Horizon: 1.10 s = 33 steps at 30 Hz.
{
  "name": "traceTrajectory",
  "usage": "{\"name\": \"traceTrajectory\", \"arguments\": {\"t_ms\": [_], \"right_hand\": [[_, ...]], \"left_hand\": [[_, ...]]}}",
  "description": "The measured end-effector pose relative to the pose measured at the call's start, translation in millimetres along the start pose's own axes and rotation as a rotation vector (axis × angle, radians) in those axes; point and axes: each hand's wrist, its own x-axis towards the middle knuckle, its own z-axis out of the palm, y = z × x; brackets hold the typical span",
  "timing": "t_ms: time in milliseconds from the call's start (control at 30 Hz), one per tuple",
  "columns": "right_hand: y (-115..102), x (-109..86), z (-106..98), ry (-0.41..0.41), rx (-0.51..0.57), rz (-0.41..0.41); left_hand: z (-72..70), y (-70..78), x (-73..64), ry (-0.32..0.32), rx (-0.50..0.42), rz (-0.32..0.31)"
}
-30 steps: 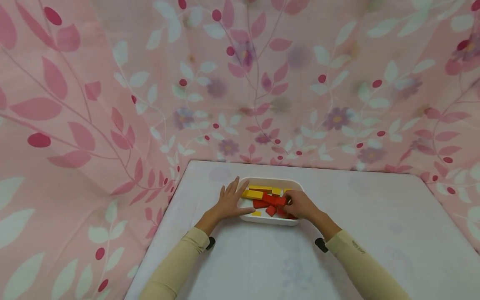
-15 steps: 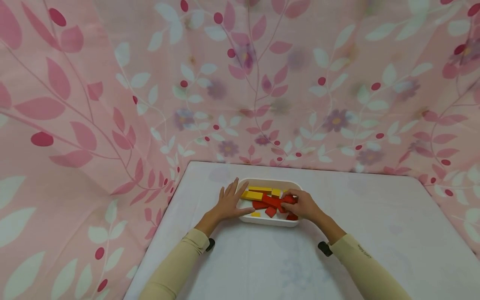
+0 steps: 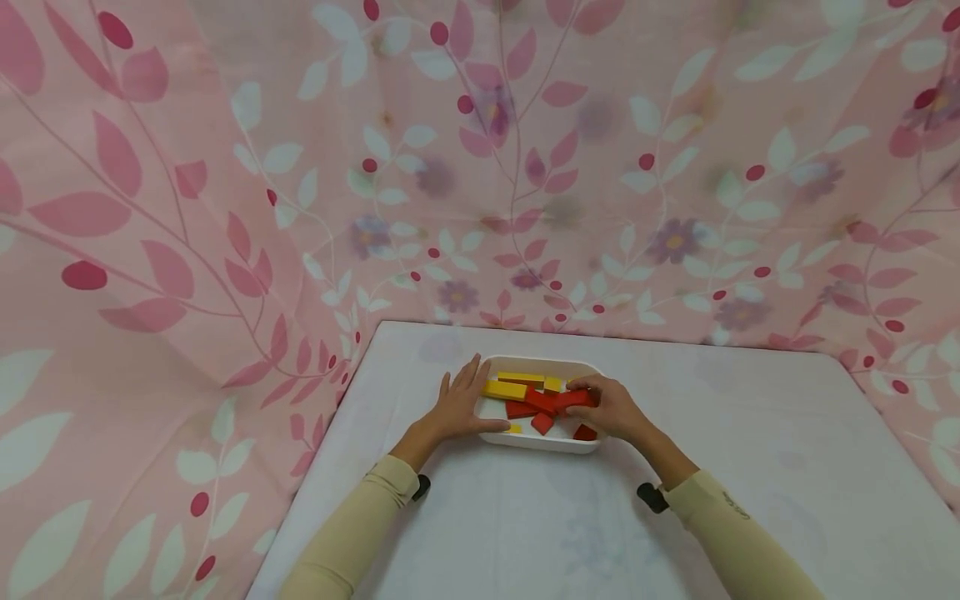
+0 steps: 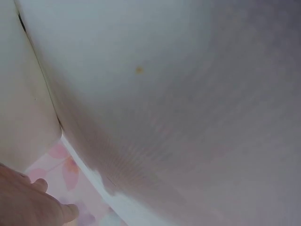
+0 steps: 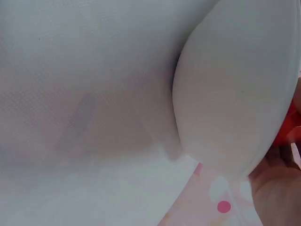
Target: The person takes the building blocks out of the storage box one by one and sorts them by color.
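Note:
A white tray (image 3: 536, 445) on the table holds red and yellow blocks. My left hand (image 3: 453, 410) rests at its left end with fingers spread, beside a long yellow block (image 3: 506, 391). At the right end, my right hand (image 3: 619, 410) pinches a red block (image 3: 573, 401) between thumb and fingers; part of it is hidden. In the right wrist view the tray's outer wall (image 5: 230, 94) covers most of that red block. Only part of the left hand (image 4: 28, 202) shows in the left wrist view.
Another yellow block (image 3: 521, 378) lies along the back wall, near a small yellow block (image 3: 552, 384). A small red block (image 3: 542, 423) and a dark red block (image 3: 585, 432) lie toward the front. A pink floral curtain (image 3: 480, 208) hangs behind the white-covered table (image 3: 510, 525).
My right hand has moved slightly right and its grip has opened wider round a red block, which now shows between thumb and fingers. The left hand has stayed almost in place.

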Motion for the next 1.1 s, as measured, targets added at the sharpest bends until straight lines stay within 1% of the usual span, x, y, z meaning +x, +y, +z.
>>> {"name": "traceTrajectory", "arguments": {"t_ms": [200, 367, 500, 600, 700, 900, 1000, 1100], "right_hand": [[-0.8, -3.3, -8.3, 0.063, -0.066, -0.108], [-0.3, -1.5, -16.0, 0.088, -0.057, -0.190], [-0.3, -1.0, -24.1, 0.101, -0.087, -0.189], [-0.8, -1.8, -30.7, 0.105, -0.124, -0.172], [-1.8, -2.5, -37.3, 0.104, -0.164, -0.172], [-1.5, -2.4, -51.3, 0.096, -0.189, -0.181], [1.6, -3.3, -59.1, 0.092, -0.204, -0.179], [7.1, -5.1, -65.4, 0.105, -0.217, -0.166]], "left_hand": [[-1.3, 0.7, 1.2, -0.016, -0.009, -0.010], [-4.3, 0.8, 1.7, -0.024, -0.028, -0.025], [-6.6, -0.1, 2.7, -0.035, -0.064, -0.035], [-6.1, -1.5, 3.6, -0.050, -0.086, -0.037], [-5.0, -2.9, 4.0, -0.059, -0.119, -0.045], [-3.3, -4.0, 3.2, -0.059, -0.191, -0.074], [-3.0, -2.4, 1.8, -0.076, -0.236, -0.086], [-3.0, 0.1, 0.1, -0.095, -0.269, -0.090]]}}
